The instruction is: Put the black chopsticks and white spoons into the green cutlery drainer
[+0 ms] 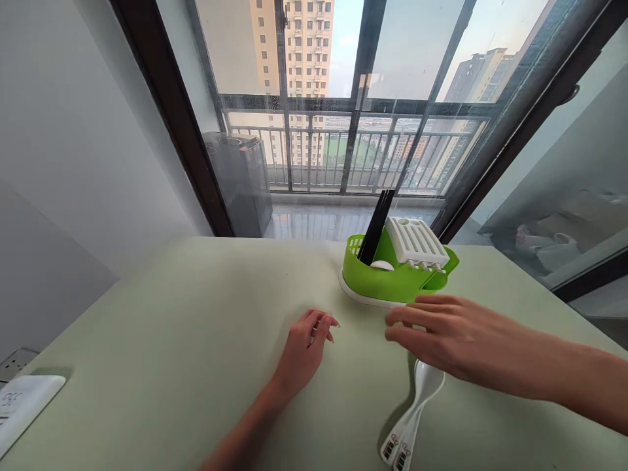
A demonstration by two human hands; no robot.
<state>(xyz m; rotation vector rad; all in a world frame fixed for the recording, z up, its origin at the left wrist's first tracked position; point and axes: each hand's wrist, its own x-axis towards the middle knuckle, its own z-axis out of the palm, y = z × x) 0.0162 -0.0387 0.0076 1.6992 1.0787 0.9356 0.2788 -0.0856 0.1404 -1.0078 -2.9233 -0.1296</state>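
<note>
My left hand [307,347] rests on the table with its fingers loosely curled and slightly apart, holding nothing. Over on the right, my right hand [449,333] hovers with bent fingers spread a little and nothing visible in them. Partly beneath it lie two overlapping white spoons [417,402], stickers on their handles; my hand hides part of their heads. Just beyond stands a green utensil caddy [377,284] on a white base. Black chopsticks [377,226] lean in its left end, beside a white rounded piece [382,265]. A white slotted rack [417,242] tilts on its right side.
The pale green table [196,353] reaches back to a window with dark frames. A white device or box [29,405] lies at the left edge, near a wall socket [17,362]. Beyond the glass, a dark cabinet-like object [238,183] stands on the balcony.
</note>
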